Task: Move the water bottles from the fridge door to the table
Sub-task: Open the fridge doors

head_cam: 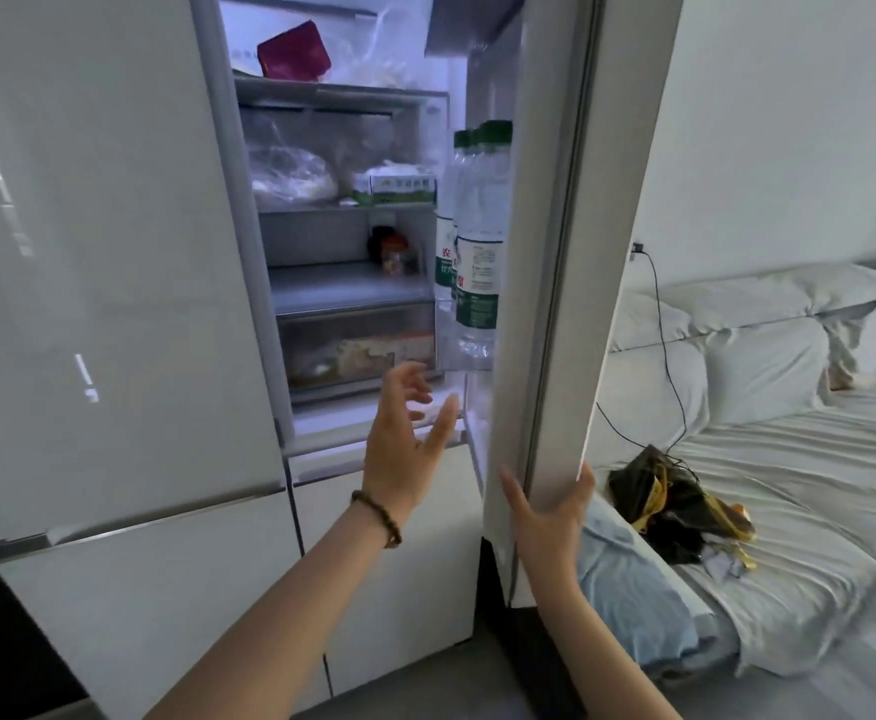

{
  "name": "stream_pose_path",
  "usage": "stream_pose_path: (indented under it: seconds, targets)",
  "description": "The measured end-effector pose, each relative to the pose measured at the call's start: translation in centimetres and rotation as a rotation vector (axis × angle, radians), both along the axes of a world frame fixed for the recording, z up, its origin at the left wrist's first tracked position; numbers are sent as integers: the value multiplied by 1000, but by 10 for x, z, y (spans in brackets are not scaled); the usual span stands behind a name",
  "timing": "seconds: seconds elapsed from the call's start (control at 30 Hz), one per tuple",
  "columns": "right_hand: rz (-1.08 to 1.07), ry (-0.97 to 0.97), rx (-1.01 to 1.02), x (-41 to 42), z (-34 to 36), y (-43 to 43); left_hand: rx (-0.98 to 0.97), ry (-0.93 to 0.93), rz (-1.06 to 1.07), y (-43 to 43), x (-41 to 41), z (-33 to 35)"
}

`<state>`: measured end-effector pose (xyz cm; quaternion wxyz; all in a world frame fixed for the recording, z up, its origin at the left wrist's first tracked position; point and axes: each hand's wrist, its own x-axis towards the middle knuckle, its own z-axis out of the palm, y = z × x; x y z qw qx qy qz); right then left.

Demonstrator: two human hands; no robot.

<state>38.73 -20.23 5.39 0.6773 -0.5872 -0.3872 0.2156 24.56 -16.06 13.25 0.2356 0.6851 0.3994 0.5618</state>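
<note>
1. Right hand (547,511) grips the bottom edge of the tall white fridge door (555,252), fingers on the inner face and thumb wrapped round the outer edge; it holds the door only.
2. Left hand (407,433), brown bead bracelet (377,517) at the wrist, hangs empty in front of the fridge opening with fingers spread and loosely curled, touching nothing, below the door shelf.
3. Clear plastic water bottles with green caps and green-white labels (474,241) stand upright and packed close together in the clear door shelf (469,356), none moved yet. Count unclear, at least three caps show.
4. Risk: door is seen nearly edge-on, so the gap to the bottles looks tight; reaching in from below could snag the shelf lip.
5. Risk: bottles touch each other, so pulling one may tip its neighbour out.
6. Risk: one-handed grab on a likely cold, damp bottle could slip.
7. Risk: if the right hand lets go, the door may swing.
8. Table is not in view; only a white sofa (789,459) with a dark crumpled bag (675,511) lies to the right.
</note>
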Motion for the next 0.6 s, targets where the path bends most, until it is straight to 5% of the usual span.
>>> stream_pose_path:
  seconds: [0.17, 0.6]
  targets:
    - [18, -27, -37, 94, 0, -3, 271, 199, 94, 8, 68, 30]
    - [144, -206, -274, 266, 1, 30, 327, 606, 154, 27, 195, 51]
